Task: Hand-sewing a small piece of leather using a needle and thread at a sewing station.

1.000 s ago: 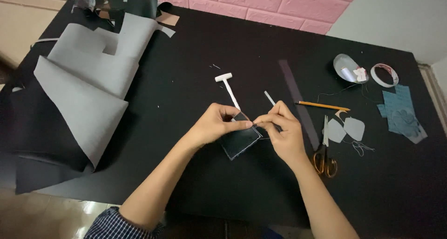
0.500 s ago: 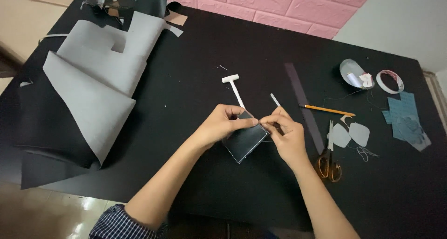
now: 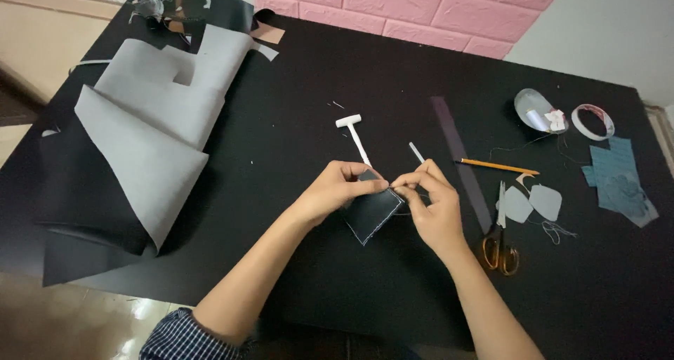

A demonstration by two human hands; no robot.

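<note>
L hand: pinched on small dark stitched leather square, steadying its top edge.
R hand: fingertips together at 3 o'clock corner, prob. gripping needle/thread, too small to tell.
White T-shaped tool: 12 o'clock, within reach.

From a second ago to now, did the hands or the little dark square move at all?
Barely. The left hand and right hand still pinch the small dark stitched leather piece together; its corner has tipped slightly and the right fingertips have closed in on its top edge. Nothing was picked up or let go. The white T-shaped tool, pencil and scissors stayed put.
</note>
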